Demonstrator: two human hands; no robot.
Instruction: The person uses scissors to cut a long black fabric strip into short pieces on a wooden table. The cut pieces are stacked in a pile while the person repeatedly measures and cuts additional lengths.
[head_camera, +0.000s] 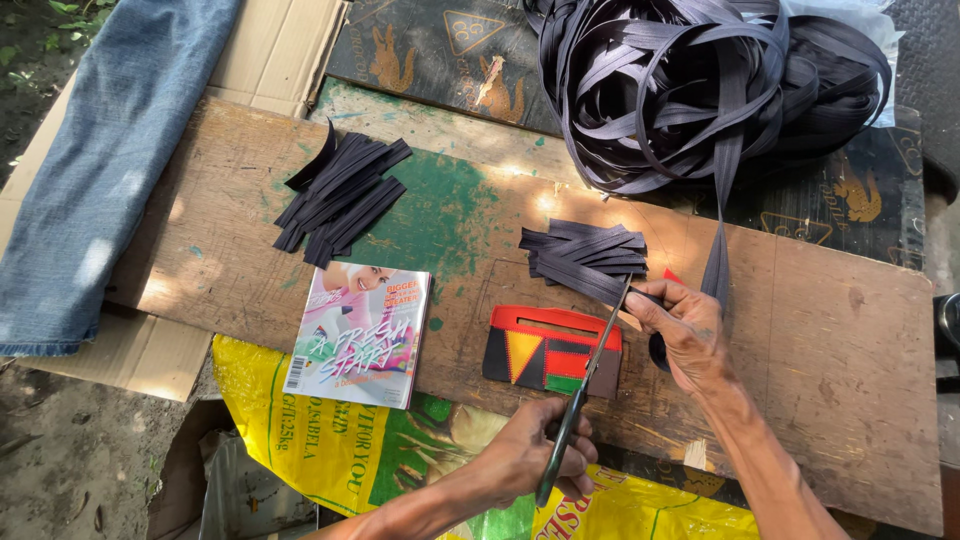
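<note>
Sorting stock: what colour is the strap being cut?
Black strap, seen in the head view.

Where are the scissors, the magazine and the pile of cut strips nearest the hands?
scissors (585, 385), head view, on the blades.
magazine (360, 335), head view, cover centre.
pile of cut strips (585, 255), head view, middle of pile.

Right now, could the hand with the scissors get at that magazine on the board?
Probably yes. The left hand is busy holding the scissors, but the magazine lies flat just beside it on the wooden board, with nothing between them.
</note>
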